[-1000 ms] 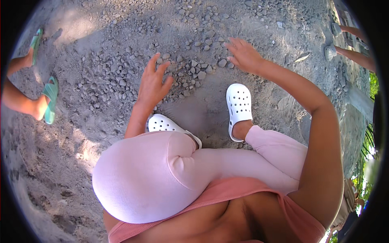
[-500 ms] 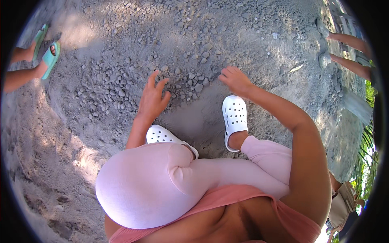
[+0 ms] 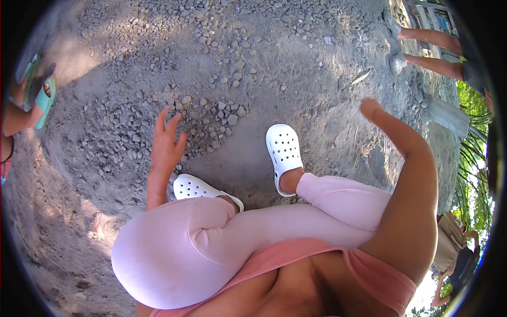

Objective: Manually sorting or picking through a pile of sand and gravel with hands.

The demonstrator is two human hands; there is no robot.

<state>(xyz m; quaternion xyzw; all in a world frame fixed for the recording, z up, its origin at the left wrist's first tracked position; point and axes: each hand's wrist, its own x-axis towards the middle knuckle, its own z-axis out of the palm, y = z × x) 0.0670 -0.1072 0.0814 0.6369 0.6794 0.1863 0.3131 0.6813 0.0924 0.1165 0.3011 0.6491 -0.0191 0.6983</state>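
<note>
My left hand (image 3: 167, 141) hovers over the left part of the gravel, fingers spread and nothing in them. A small heap of grey stones (image 3: 231, 112) lies to its right, in front of my feet. Out to the right, away from the stones, my right hand (image 3: 371, 108) is curled closed above the bare dirt. Whatever its fingers hold, if anything, is hidden. Between my hands are my white clogs (image 3: 285, 148), planted on the dusty ground.
Loose gravel (image 3: 121, 129) spreads left and ahead. At the far left is a person's foot in a green slipper (image 3: 46, 103). Another person's legs (image 3: 433, 39) stand at the upper right, near a grey slab (image 3: 448, 115). A dry leaf (image 3: 360, 78) lies on the dirt.
My right hand has swung right, away from the stones. My left hand stays spread near the gravel. The view has shifted a little to the right.
</note>
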